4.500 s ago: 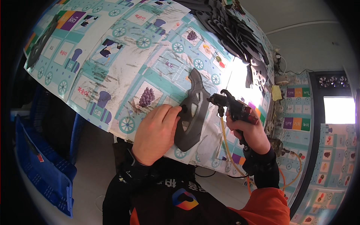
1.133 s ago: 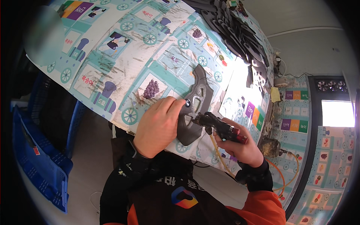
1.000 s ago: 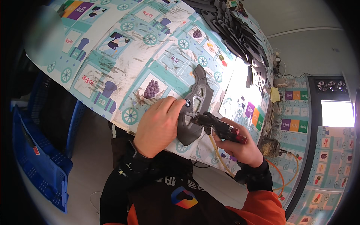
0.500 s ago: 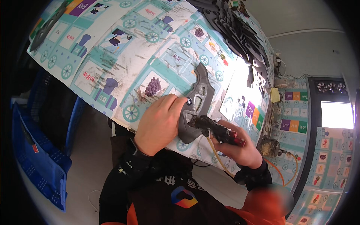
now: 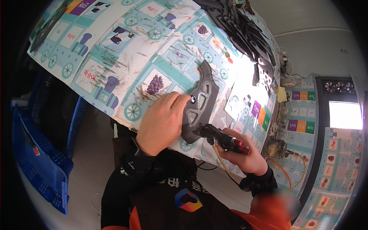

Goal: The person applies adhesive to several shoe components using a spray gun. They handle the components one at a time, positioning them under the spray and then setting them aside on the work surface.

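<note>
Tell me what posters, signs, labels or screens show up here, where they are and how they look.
Train poster: covers the table under the hands; teal and white, purple grapes picture.
Picture chart: far right; teal grid of small pictures.
Coloured cards: right of the table edge; purple, orange and green squares.
Bright panel: far right, dark frame; washed-out white, screen or window unclear.
Yellow note: table's right edge; small.

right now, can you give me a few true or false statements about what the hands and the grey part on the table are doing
1. The left hand presses on the dark grey part. True.
2. The right hand is empty. False: it grips a dark handheld tool with a red detail.
3. The tool's tip is at the part's lower end. True.
4. The part lies on a bare wooden table. False: it lies on a cover printed with teal trains.
5. A blue crate stands on the person's left. True.
</note>
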Available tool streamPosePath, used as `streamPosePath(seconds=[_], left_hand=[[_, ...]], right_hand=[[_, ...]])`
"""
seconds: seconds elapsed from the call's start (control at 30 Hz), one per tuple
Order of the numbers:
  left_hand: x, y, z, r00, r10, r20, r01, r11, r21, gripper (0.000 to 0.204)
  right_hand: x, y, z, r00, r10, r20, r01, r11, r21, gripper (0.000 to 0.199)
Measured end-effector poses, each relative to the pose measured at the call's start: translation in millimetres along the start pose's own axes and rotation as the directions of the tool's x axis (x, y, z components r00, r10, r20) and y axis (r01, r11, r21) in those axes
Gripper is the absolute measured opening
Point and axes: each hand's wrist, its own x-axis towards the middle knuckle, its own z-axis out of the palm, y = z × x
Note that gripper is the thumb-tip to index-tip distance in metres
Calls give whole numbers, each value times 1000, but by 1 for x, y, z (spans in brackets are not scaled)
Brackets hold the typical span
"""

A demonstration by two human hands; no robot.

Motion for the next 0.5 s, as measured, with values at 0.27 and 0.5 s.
streamPosePath(seconds=[0.27,0.5], left_hand=[[-2,7,-21,999,-5,-33,3,999,-40,27],[6,37,-91,972,-117,-204,101,991,-88,29]], right_hand=[[-20,23,-18,990,-103,-99,130,935,330,73],[-17,142,-13,654,-270,-706,-59,913,-404,64]])
